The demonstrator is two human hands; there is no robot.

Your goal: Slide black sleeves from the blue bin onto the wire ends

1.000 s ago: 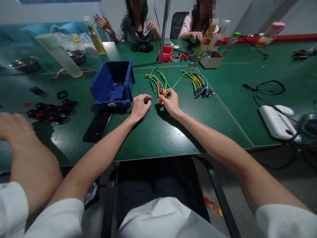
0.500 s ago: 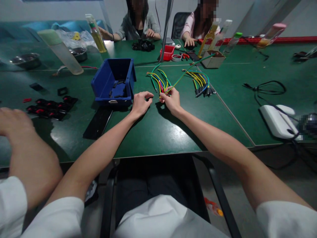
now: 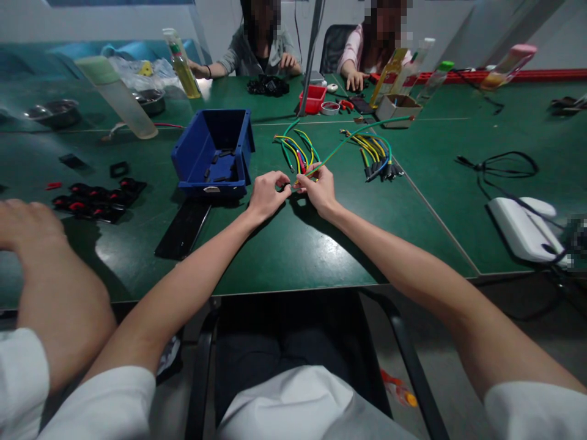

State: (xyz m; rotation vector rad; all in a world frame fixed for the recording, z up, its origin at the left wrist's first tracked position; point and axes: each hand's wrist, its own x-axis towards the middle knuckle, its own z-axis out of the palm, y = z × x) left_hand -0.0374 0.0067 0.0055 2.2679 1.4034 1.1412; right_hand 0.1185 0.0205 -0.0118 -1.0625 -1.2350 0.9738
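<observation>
My right hand (image 3: 320, 188) pinches one end of a long green-and-yellow wire (image 3: 345, 142), which slants up to the right across the table. Close beside it, my left hand (image 3: 269, 194) is closed in a pinch on a small black sleeve (image 3: 285, 187), mostly hidden by the fingers. The fingertips of both hands nearly meet at the wire's end. Just beyond them lies a loose bunch of coloured wires (image 3: 293, 143). Further right, another bunch of wires (image 3: 376, 153) has black sleeves on its near ends. Several black sleeves (image 3: 222, 165) lie in the blue bin (image 3: 211, 189) left of my hands.
A black phone (image 3: 183, 231) lies in front of the bin. To the left are black parts (image 3: 98, 198) and a co-worker's arm (image 3: 59, 293). A metal pole (image 3: 309, 61) rises behind the wires. On the right sit a white device (image 3: 523, 229) and a black cable (image 3: 504, 162).
My left hand has moved slightly right, bringing the black sleeve up to the wire's end. The right hand stays nearly in place, and the wire's far end has dipped and swung right.
</observation>
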